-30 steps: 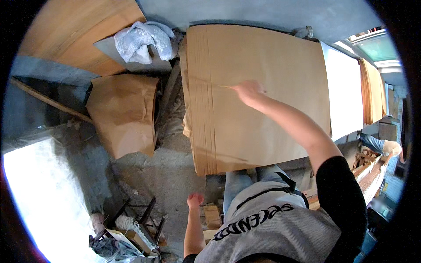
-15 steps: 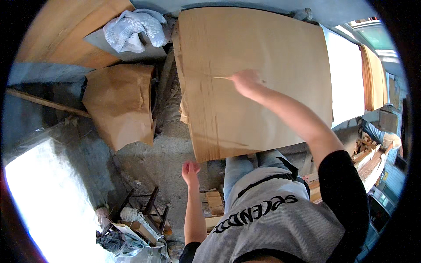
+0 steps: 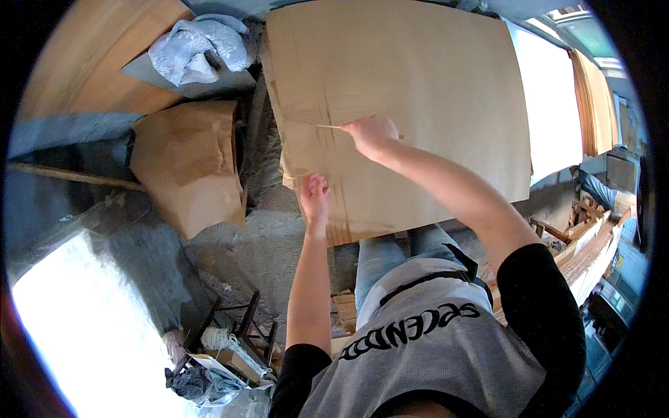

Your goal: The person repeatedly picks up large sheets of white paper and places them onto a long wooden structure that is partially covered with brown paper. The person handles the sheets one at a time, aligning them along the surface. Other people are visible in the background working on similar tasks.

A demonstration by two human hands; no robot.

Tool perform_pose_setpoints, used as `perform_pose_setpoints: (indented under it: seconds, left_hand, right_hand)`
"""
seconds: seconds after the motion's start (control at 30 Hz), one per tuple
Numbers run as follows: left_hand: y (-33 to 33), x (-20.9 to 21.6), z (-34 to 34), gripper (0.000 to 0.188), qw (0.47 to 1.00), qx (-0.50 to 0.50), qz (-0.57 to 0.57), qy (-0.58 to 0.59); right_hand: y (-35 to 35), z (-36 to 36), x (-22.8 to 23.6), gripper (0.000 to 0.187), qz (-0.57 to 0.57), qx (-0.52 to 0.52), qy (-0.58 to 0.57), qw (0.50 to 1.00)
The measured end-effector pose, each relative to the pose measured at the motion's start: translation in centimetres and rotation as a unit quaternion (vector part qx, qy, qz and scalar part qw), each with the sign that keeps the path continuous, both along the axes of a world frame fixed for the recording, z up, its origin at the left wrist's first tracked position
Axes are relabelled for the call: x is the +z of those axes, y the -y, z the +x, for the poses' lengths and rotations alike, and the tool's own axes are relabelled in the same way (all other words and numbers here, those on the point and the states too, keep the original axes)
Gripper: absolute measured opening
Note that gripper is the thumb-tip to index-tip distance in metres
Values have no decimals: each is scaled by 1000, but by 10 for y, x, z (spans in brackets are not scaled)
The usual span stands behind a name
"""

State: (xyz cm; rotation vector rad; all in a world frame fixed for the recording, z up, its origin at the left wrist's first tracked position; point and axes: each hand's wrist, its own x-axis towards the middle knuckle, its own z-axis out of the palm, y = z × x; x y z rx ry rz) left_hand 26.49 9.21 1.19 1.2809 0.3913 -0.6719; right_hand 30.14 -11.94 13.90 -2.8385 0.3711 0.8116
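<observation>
Support, itself hidden from view, bears one large, flat, rectangular stack of smooth brown paper-like sheets; rough grey concrete floor, lower down, bears one dark, slender-legged, stool-like frame.

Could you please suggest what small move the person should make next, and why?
Perhaps press the left hand onto the large brown paper sheet to steady it: that hand is near its left edge, seemingly empty, while the right hand grips a thin stick over the sheet.
</observation>
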Motion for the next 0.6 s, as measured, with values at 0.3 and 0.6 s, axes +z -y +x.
perform_pose_setpoints:
  seconds: [0.3, 0.6]
  left_hand:
    - [-5, 12, -7, 22, 962, -230, 146, -30]
    - [-9, -5, -14, 27, 944, -257, 207, -12]
  right_hand:
    - [22, -37, -7, 26, 26, -54, 32, 998]
    - [28, -60, -36, 31, 103, -117, 70, 985]
